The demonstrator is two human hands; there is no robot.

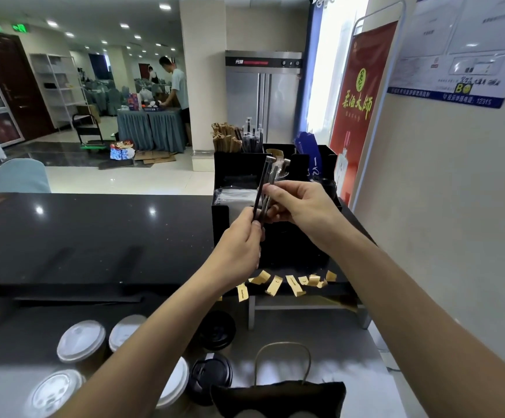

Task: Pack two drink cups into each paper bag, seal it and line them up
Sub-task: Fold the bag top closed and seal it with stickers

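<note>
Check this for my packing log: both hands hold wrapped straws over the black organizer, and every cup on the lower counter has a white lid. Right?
Not quite. In the head view both hands, left and right, do hold the wrapped straws over the black organizer, but not every cup is white-lidded: beside the white-lidded cups stand two black-lidded cups.

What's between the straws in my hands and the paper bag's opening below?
Nothing solid blocks it. The straws, pinched by the left hand and right hand, are above the counter; the paper bag sits open below, its handle arching over the mouth.
</note>
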